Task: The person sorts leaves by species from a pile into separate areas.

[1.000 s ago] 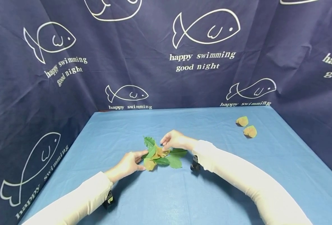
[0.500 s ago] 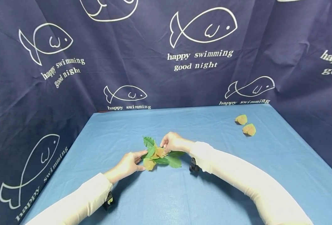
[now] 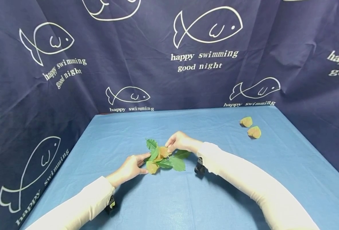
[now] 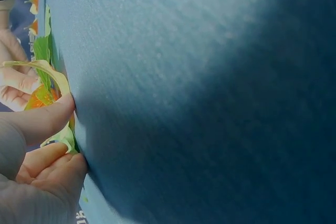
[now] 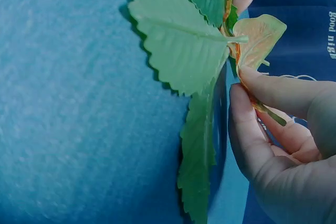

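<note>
Green and yellow-orange leaves lie in a cluster on the blue cloth, between the two hands. My right hand (image 3: 181,141) pinches a yellow-orange leaf (image 5: 260,38) between thumb and finger at its stem end, over the cluster's middle. On the cluster's left side, my left hand (image 3: 132,166) has its thumb against a second yellow leaf (image 3: 152,167). Its other fingertips (image 4: 79,163) touch the cloth by a green leaf. A toothed green leaf (image 5: 178,35) and a narrower green leaf (image 5: 198,156) spread out on the right. The overlapping leaves hide parts of each other.
Two more yellow leaves, an upper one (image 3: 246,122) and a lower one (image 3: 254,132), lie apart at the back right. Navy fabric (image 3: 158,70) with white fish prints hangs behind the table (image 3: 169,198) and along both sides.
My right hand first came slightly left, then moved up and right, shifting the pinched yellow-orange leaf slightly upward. My left hand has stayed about where it was.
</note>
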{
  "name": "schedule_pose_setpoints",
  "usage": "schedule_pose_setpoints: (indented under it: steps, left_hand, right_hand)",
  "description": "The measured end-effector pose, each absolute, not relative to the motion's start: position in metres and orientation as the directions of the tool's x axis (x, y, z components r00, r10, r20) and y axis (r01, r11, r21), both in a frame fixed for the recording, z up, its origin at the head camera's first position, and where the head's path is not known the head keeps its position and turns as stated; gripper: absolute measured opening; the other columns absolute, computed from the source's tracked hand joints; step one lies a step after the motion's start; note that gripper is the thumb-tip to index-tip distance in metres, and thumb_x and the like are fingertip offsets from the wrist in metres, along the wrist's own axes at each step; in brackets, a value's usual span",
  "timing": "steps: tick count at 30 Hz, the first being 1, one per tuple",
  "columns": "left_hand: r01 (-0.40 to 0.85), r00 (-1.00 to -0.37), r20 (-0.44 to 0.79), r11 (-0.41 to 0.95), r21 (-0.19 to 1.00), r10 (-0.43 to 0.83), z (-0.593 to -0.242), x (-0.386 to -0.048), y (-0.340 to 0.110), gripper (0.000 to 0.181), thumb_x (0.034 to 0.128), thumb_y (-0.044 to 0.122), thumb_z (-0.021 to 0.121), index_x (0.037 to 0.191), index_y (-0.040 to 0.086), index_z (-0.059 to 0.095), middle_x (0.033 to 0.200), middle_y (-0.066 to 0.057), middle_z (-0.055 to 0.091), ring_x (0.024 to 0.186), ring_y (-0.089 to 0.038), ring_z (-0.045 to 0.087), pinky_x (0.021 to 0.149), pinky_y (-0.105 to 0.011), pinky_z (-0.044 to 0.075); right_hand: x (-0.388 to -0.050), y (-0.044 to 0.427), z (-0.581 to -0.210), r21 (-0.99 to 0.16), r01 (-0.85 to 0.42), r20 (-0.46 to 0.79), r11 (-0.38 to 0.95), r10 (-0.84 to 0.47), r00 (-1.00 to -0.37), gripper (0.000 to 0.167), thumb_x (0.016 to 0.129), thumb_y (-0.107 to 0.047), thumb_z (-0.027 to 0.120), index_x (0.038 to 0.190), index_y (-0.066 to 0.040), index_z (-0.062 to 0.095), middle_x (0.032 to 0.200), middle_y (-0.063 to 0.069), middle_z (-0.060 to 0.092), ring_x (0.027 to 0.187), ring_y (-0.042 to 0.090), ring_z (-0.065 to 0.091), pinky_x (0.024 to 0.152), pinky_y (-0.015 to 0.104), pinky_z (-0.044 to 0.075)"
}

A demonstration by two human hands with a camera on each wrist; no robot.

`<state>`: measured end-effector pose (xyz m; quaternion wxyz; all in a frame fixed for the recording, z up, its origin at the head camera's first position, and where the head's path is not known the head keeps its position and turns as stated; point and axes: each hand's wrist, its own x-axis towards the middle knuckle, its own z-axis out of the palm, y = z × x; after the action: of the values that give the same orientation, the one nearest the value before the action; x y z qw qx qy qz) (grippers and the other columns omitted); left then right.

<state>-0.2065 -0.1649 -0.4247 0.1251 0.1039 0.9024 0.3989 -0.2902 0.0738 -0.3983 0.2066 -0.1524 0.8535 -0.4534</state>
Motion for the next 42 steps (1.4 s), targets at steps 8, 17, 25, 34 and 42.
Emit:
schedule_pose_setpoints:
  steps: [8,17,25,34,42]
  left_hand:
    - [0.093,-0.945,-0.141,0.658,0.747,0.294,-0.423,-0.207,-0.165,0.07,0.0765,-0.001,0.079,0.141,0.008,0.052,0.148,-0.013,0.046,0.131,-0.034,0.049,0.105,-0.038,0.049]
    - [0.099,-0.943,-0.139,0.651,0.753,0.303,-0.424,-0.206,-0.167,0.07,0.0763,0.0,0.079,0.141,0.007,0.052,0.148,-0.014,0.046,0.131,-0.035,0.049,0.105,-0.039,0.049]
    - [0.11,-0.944,-0.128,0.656,0.747,0.304,-0.422,-0.205,-0.166,0.069,0.0765,0.0,0.079,0.14,0.006,0.053,0.147,-0.014,0.047,0.13,-0.035,0.05,0.105,-0.039,0.049]
    - [0.122,-0.94,-0.124,0.652,0.749,0.319,-0.425,-0.204,-0.168,0.069,0.0772,0.001,0.079,0.14,0.006,0.052,0.147,-0.015,0.046,0.131,-0.035,0.049,0.105,-0.04,0.048]
    - [0.116,-0.942,-0.125,0.652,0.749,0.311,-0.423,-0.205,-0.167,0.068,0.0766,0.0,0.079,0.139,0.006,0.053,0.146,-0.015,0.047,0.129,-0.036,0.05,0.104,-0.039,0.05]
  right_hand:
    - [-0.296,0.077,-0.395,-0.886,-0.01,-0.219,0.463,-0.438,-0.872,0.028,0.077,0.01,0.072,0.105,0.008,0.07,0.08,0.015,0.072,0.067,0.013,0.067,0.076,0.034,0.063]
    - [-0.298,0.083,-0.397,-0.905,0.092,-0.292,0.415,-0.448,-0.845,0.025,0.08,0.008,0.072,0.104,0.011,0.069,0.091,0.017,0.074,0.064,0.012,0.067,0.074,0.034,0.063]
    - [-0.3,0.091,-0.397,-0.894,0.11,-0.321,0.435,-0.448,-0.834,0.023,0.083,0.002,0.072,0.105,0.009,0.07,0.083,0.008,0.073,0.066,0.009,0.064,0.073,0.029,0.063]
    - [-0.304,0.1,-0.4,-0.91,0.166,-0.332,0.38,-0.427,-0.841,0.023,0.084,0.001,0.071,0.105,0.012,0.068,0.07,0.002,0.066,0.06,0.009,0.059,0.069,0.026,0.062]
    - [-0.305,0.109,-0.402,-0.934,0.205,-0.319,0.293,-0.424,-0.848,0.027,0.086,0.004,0.066,0.11,0.016,0.064,0.076,0.005,0.07,0.069,0.014,0.068,0.077,0.032,0.063]
